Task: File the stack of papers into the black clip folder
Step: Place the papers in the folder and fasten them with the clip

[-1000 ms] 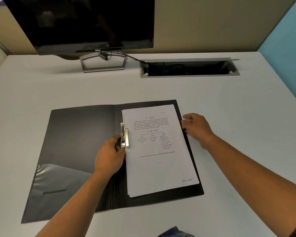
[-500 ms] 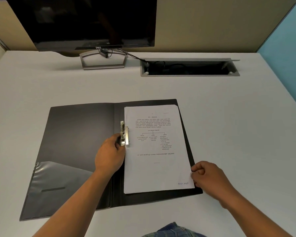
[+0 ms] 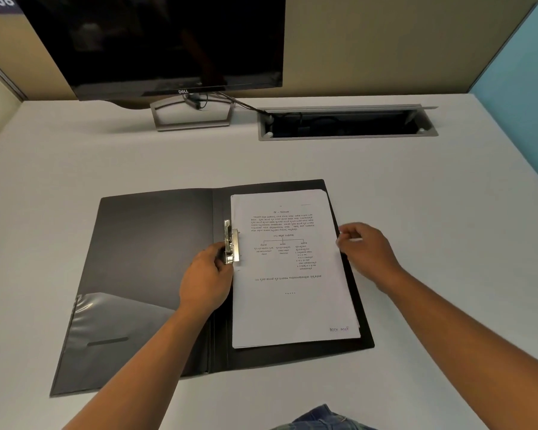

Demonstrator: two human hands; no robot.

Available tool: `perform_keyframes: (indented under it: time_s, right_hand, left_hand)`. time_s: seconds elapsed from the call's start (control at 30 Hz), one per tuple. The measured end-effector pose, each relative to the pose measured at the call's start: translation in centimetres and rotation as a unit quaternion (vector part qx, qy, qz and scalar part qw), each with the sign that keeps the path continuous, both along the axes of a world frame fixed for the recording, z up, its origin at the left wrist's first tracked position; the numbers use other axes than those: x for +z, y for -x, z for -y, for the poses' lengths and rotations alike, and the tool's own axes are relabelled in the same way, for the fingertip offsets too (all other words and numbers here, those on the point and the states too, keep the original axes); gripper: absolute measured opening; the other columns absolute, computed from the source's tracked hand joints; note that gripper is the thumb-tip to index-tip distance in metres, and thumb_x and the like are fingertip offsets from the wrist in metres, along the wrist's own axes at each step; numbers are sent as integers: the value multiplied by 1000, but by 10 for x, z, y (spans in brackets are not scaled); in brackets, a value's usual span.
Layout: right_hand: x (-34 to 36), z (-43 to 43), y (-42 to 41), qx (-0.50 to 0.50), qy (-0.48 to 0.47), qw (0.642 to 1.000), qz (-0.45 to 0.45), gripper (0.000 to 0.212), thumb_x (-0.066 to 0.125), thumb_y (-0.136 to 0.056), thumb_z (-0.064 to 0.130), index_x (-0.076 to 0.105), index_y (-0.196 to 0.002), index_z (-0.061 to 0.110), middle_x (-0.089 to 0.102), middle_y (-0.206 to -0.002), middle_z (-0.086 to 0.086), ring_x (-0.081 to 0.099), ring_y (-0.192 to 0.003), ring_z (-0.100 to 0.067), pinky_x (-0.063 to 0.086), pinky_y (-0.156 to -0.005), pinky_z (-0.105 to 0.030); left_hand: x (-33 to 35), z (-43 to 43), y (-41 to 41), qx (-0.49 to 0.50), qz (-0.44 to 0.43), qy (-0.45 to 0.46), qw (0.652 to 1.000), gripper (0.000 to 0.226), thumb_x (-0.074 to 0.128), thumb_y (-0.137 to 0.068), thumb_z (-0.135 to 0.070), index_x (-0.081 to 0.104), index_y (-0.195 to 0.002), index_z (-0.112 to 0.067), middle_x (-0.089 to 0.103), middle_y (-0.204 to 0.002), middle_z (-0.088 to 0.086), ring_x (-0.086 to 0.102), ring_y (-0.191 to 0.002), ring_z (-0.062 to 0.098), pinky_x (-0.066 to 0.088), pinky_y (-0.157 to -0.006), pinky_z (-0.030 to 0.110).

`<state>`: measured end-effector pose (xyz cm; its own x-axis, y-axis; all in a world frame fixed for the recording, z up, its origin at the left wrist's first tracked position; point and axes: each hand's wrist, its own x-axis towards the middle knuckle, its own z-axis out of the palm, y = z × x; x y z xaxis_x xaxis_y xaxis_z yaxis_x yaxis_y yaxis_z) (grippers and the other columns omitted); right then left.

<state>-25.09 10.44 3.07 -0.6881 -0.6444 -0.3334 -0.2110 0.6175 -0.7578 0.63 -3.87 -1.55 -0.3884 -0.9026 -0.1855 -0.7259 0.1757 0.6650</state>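
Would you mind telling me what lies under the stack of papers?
The stack of papers rests on the right inner panel of the open black clip folder, whose edges show around it. The panel beneath the sheets is covered and unseen.

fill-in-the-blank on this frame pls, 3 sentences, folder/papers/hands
1. The stack of papers lies on the ____ half of the open black clip folder.
2. The left hand holds the metal ____ by the folder's spine.
3. The right hand is at the stack's ____ edge.

Missing words: right; clip; right
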Motion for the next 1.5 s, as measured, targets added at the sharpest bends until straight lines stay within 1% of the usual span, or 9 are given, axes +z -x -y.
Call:
perform_keyframes:
  time_s: [0.1,0.33,0.47,0.6,0.87,0.97,1.13,1.3,1.5]
  right_hand:
    - [-10,18,3,-21,-1,1000,14,31,60,-87,15,65,-117,12,70,-104,-1,65,-99,-23,53,-94,-43]
    - [-16,17,-1,-6,11,1000,-9,30,56,-86,13,72,-109,25,68,-80,16,65,-80,-13,54,-80,-31]
    - [-16,11,-5,-19,-8,998,-61,26,60,-87,17,71,-111,18,69,-90,9,64,-90,-17,52,-90,-35]
    - [-15,10,-9,-5,-5,999,-49,21,58,-86,15,75,-95,23,70,-83,13,65,-84,-13,51,-79,-29]
    - [-19,7,-3,5,1,999,-44,21,66,-84,14,70,-104,20,68,-86,10,64,-82,-10,52,-80,-27]
    - [-24,5,-3,22,0,998,-59,28,76,-80,16,65,-105,19,65,-84,12,62,-76,-5,45,-69,-15]
    - [-27,6,-3,28,-9,996,-83,35,80,-77,16,63,-108,17,64,-84,8,61,-73,-6,43,-65,-12]
    - [-27,6,-2,28,-8,997,-75,35,80,-77,14,64,-109,15,64,-85,7,60,-73,-8,45,-69,-16]
    - [-26,7,-2,23,-4,997,-69,35,80,-76,14,64,-108,15,65,-86,5,62,-75,-10,48,-72,-20]
  left_hand:
    - [2,0,0,0,-6,-10,1000,41,53,-92,-14,55,-132,-24,59,-77,-6,58,-64,11,40,-51,23]
    - [-1,2,-2,-4,-17,-20,1000,42,53,-93,-16,53,-134,-26,60,-78,-5,59,-66,11,44,-54,25]
    - [-1,1,-2,-2,-20,-15,1000,42,51,-95,-14,53,-135,-25,60,-82,-4,57,-66,9,41,-53,21]
    - [-1,1,-2,-5,-26,-16,1000,43,50,-95,-14,53,-136,-25,60,-83,-4,56,-64,9,40,-52,21]
    - [4,7,-2,-1,-37,-72,997,43,51,-94,-11,51,-136,-20,62,-76,-1,59,-65,12,43,-54,25]
    - [14,20,-1,21,-73,-128,989,44,52,-93,-11,49,-136,-15,65,-82,7,61,-69,19,53,-63,35]
    - [29,41,5,38,-105,-135,984,43,54,-93,-7,49,-135,-10,64,-95,1,62,-85,23,56,-80,41]
    - [37,46,13,60,-187,-219,956,51,51,-90,1,45,-137,-15,66,-105,-11,64,-67,10,53,-58,27]
    - [42,40,8,43,-241,-243,939,36,51,-94,-7,53,-127,-21,72,-102,6,64,-72,14,55,-65,31]
